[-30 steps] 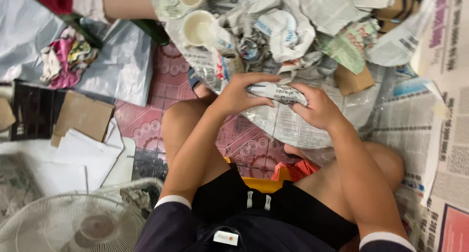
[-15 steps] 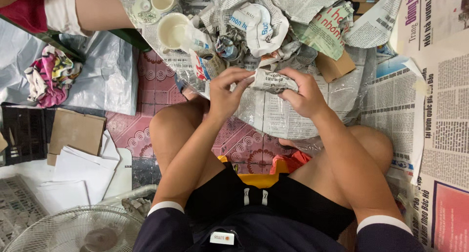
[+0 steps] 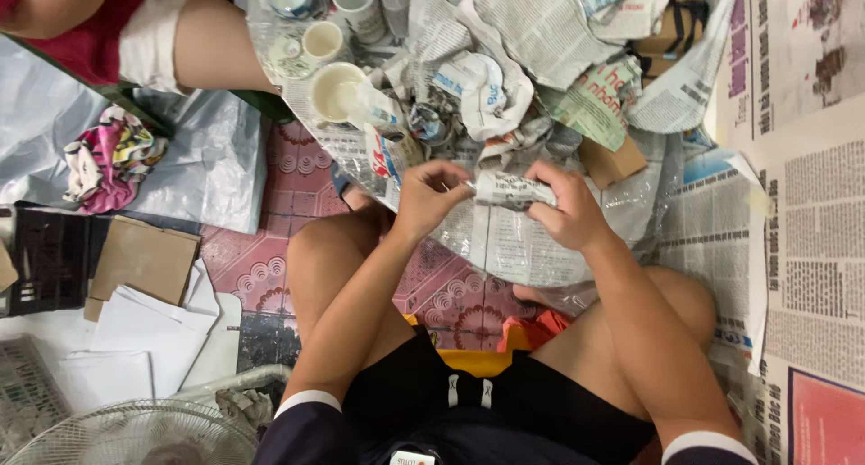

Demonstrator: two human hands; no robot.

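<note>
I sit cross-legged on a patterned red tile floor. Both hands hold a small bundle wrapped in newspaper (image 3: 512, 191) above my lap. My right hand (image 3: 566, 211) grips its right end. My left hand (image 3: 427, 196) pinches the paper at its left end. What is inside the wrapping is hidden. Just beyond the bundle lies a heap of crumpled newspaper (image 3: 487, 86) with white cups (image 3: 335, 90) among it.
Another person's leg (image 3: 194, 41) is at the top left. A grey plastic sheet (image 3: 194, 172) and a colourful cloth (image 3: 108, 157) lie left. Cardboard (image 3: 144, 259), white paper and a fan grille (image 3: 135, 433) are lower left. Newspaper sheets (image 3: 806, 240) cover the right.
My view has drifted so the scene sits lower in frame. My hands have kept turning the wrapped bundle, and my left fingers now pinch its end.
</note>
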